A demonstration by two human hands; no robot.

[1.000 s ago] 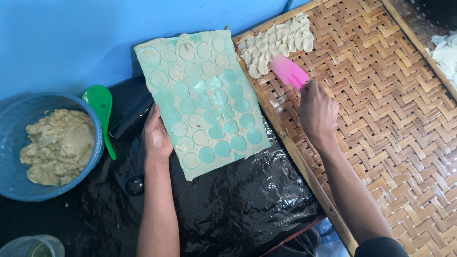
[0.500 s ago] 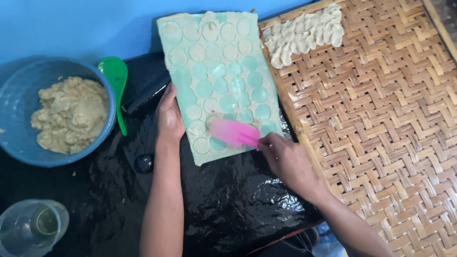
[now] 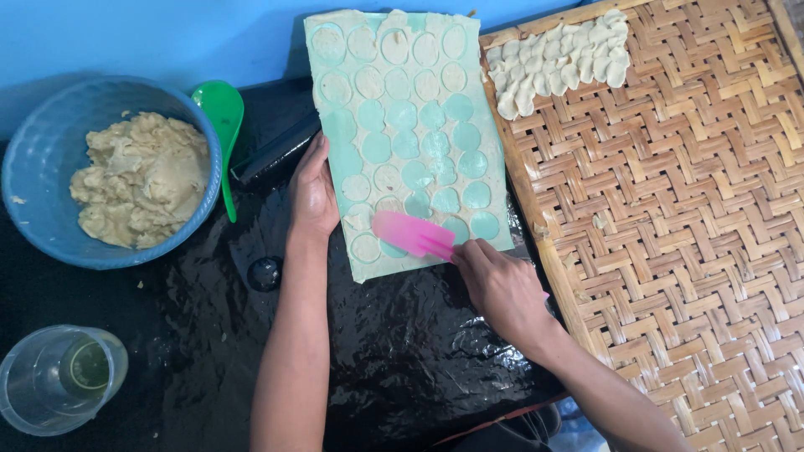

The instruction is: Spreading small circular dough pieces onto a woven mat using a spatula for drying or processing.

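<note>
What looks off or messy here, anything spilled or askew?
Little stands out. The mold sheet lies slightly askew on the black surface, its top end over the edge. A few dough crumbs lie below the blue bowl. Left hand steadies the sheet; right hand holds the pink scraper.

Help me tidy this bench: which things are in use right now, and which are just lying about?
In use:
left hand steadying the green mould sheet
right hand holding the pink scraper
woven tray with lifted dough rounds

Lying about:
blue bowl of dough
green spoon
clear cup
</note>
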